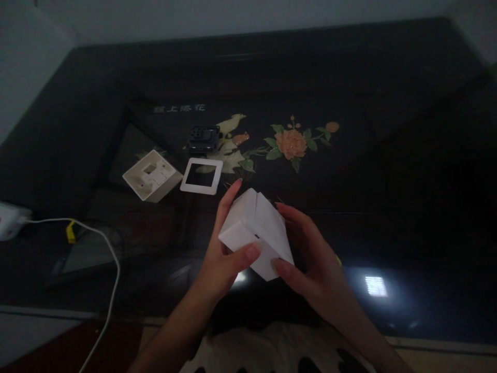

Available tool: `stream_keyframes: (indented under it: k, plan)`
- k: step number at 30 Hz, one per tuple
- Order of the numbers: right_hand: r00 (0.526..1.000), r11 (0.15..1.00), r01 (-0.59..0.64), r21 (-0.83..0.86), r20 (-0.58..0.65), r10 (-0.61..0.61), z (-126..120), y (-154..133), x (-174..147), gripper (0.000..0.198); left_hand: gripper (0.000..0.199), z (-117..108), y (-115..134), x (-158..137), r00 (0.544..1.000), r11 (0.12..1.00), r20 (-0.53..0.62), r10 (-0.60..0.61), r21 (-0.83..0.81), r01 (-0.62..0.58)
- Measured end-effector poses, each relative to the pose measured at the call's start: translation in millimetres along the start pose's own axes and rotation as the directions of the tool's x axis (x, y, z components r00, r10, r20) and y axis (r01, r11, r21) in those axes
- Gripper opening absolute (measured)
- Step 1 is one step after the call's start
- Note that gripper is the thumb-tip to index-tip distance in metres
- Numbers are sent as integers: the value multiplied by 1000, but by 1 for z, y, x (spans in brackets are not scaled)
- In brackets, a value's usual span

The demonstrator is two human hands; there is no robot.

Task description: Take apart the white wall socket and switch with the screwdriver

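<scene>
A white box-shaped plastic casing point(256, 228) is held above the near part of the table, between my two hands. A seam runs across it, and one of its parts sits at a slant to the other. My left hand point(227, 251) grips the casing's left side, thumb on the near face. On the right side my right hand point(306, 248) closes round it, thumb low and fingers behind. Beyond my left hand lies a flat white square frame point(214, 176). A hollow white mounting box point(157, 194) stands left of the frame, its open side showing.
Behind the frame is a black plastic module point(204, 139). A white cable point(116, 264) runs from a white plug-like block point(10, 220) over the table's left edge, near a small yellow piece point(70, 231). The glossy black table point(388, 155) has an inlaid flower and bird picture.
</scene>
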State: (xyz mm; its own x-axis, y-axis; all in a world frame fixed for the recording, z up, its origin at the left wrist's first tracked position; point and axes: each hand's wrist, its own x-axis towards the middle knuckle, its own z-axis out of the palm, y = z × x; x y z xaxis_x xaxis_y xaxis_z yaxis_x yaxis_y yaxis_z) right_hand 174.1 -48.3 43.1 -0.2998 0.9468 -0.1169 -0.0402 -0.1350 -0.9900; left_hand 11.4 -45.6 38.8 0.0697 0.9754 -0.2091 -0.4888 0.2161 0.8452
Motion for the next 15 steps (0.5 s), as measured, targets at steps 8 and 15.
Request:
stream_keyframes:
  k: [8, 15]
  plan:
    - [993, 989, -114, 99, 54, 109, 0, -1, 1, 64, 84, 0, 1, 3, 995, 1000, -95, -22, -2, 21]
    - [991, 978, -131, 162, 35, 127, 3, 1, 2, 60, 82, -1, 0, 3, 995, 998, -97, -23, 48, 28]
